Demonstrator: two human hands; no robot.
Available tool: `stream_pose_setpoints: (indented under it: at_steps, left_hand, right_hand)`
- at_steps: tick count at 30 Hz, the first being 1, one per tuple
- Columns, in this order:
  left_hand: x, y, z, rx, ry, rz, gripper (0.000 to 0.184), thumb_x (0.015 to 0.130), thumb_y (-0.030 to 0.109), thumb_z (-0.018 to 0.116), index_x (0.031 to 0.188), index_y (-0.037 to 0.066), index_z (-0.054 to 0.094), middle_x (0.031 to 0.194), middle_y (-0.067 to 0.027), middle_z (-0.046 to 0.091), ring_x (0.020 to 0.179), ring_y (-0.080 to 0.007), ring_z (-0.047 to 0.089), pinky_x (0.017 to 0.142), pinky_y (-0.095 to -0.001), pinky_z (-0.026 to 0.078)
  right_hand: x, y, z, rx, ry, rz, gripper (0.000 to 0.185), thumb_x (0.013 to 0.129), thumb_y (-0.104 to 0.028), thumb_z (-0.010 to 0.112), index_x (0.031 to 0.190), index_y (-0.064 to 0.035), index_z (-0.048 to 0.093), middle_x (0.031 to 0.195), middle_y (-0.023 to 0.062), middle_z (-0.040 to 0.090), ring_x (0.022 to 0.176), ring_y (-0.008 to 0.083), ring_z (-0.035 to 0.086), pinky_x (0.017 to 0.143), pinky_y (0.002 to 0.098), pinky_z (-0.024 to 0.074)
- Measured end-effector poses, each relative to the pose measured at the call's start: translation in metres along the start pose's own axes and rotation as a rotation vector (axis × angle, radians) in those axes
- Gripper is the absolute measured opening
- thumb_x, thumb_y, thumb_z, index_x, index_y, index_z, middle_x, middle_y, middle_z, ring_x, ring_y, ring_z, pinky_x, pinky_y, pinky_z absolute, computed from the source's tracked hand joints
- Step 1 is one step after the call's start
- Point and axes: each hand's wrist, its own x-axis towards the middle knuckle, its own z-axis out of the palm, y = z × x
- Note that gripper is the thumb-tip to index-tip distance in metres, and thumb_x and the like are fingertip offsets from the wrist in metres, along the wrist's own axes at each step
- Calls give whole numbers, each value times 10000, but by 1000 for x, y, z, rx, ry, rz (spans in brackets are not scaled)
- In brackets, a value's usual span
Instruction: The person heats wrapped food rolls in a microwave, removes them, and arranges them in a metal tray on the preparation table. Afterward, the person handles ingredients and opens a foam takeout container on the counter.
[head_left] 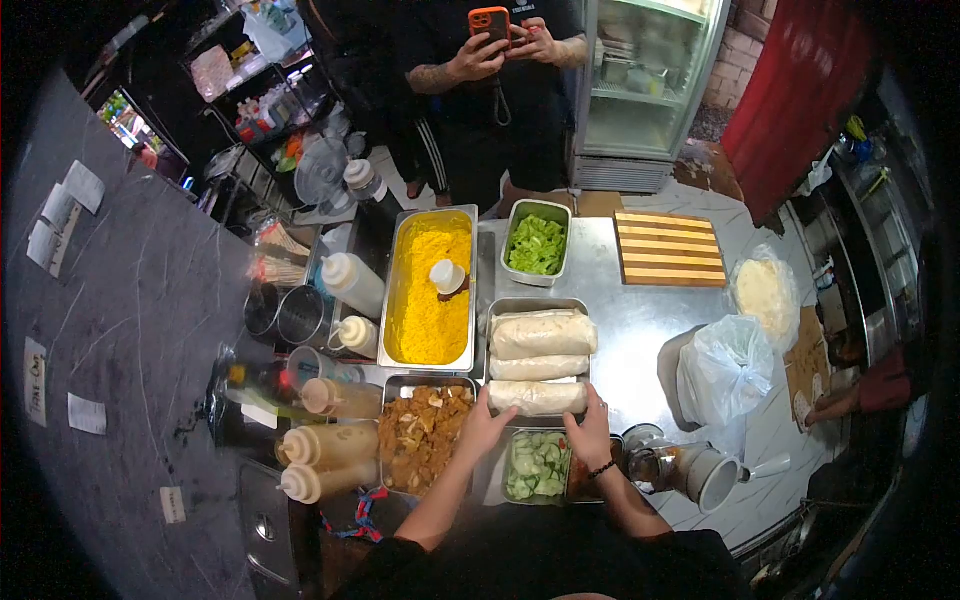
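My left hand [484, 426] and my right hand [590, 428] grip the two ends of a rolled flatbread wrap [538, 398], which lies crosswise at the near edge of a metal tray [540, 304]. Two more wraps, a thick far one [545, 335] and a thinner middle one [538, 368], lie parallel to it in the tray. A dark beaded bracelet [602, 469] circles my right wrist. Under my forearms stand a pan of sliced cucumber [538, 468] and, partly hidden, a pan with reddish-brown contents. Left of my left hand is a pan of browned meat pieces [425, 435].
Yellow rice [430, 310] with a white cup fills a long pan. Chopped lettuce [537, 245], a striped cutting board [670, 249], a tied plastic bag [727, 370] and bagged flatbreads [763, 293] are farther off. Squeeze bottles [353, 285] line the left. Across the counter, a person holds a phone [489, 25].
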Motion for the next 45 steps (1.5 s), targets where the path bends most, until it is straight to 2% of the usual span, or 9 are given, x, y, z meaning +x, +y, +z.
stream_pose_setpoints:
  at_steps: [2, 4, 6, 14, 20, 25, 27, 33, 45]
  left_hand:
    - [-2, 5, 0, 24, 6, -21, 798, 767, 368, 660, 1334, -47, 280, 1250, -249, 457, 1160, -313, 465, 963, -366, 362]
    - [-3, 5, 1, 49, 12, -40, 799, 767, 375, 657, 1336, -40, 280, 1263, -250, 444, 1169, -312, 456, 966, -368, 359]
    - [-4, 1, 5, 106, 100, 52, 766, 764, 387, 641, 1302, -48, 312, 1222, -273, 467, 1124, -372, 478, 938, -394, 382]
    - [-4, -1, 4, 204, 100, 47, 753, 763, 381, 637, 1290, -57, 326, 1238, -266, 439, 1132, -378, 456, 941, -405, 377]
    - [-6, 5, 3, 266, 103, 30, 731, 758, 378, 652, 1281, -41, 360, 1222, -265, 438, 1112, -380, 465, 933, -412, 385]
    - [-5, -1, 5, 298, 109, 41, 727, 760, 379, 655, 1282, -37, 368, 1228, -272, 420, 1113, -384, 464, 937, -411, 383]
    - [-4, -5, 6, 304, 163, 115, 695, 747, 388, 652, 1240, -32, 402, 1175, -273, 444, 1073, -394, 478, 905, -419, 401]
    - [-6, 0, 6, 305, 177, 82, 656, 742, 375, 658, 1227, 2, 422, 1132, -250, 443, 1049, -388, 482, 887, -417, 408]
    - [0, -14, 13, 382, 145, 146, 654, 752, 356, 646, 1244, -12, 422, 1171, -238, 435, 1057, -378, 475, 895, -415, 397]
  right_hand:
    - [0, 1, 1, 34, -12, 34, 667, 740, -120, 581, 1307, 52, 274, 1222, 248, 420, 1128, 375, 388, 987, 421, 304]
    - [1, 15, 6, -64, 18, -42, 662, 739, -117, 582, 1303, 53, 281, 1224, 249, 419, 1128, 377, 387, 987, 423, 304]
    - [2, 20, 7, -63, 27, -59, 659, 738, -115, 583, 1302, 49, 284, 1224, 250, 418, 1128, 378, 387, 986, 424, 305]
    - [1, 21, 9, -61, 39, -54, 643, 726, -112, 590, 1288, 27, 311, 1204, 246, 429, 1123, 376, 393, 980, 421, 308]
    - [0, 24, 10, -98, 49, -134, 640, 721, -110, 591, 1282, 31, 317, 1203, 237, 431, 1132, 371, 390, 980, 422, 306]
    - [-3, 18, 10, -87, 65, -132, 607, 733, -98, 563, 1274, 36, 324, 1216, 256, 405, 1146, 399, 359, 998, 452, 270]
    - [-2, 22, 12, -96, 70, -156, 608, 727, -94, 565, 1271, 37, 324, 1214, 255, 403, 1149, 400, 355, 998, 455, 271]
    - [-3, 21, 12, -126, 65, -196, 620, 712, -80, 566, 1266, 40, 315, 1217, 256, 389, 1157, 404, 343, 1003, 460, 271]
    - [-5, 17, 10, -195, 25, -220, 648, 718, -83, 573, 1278, 74, 288, 1280, 294, 313, 1184, 440, 309, 1014, 460, 265]
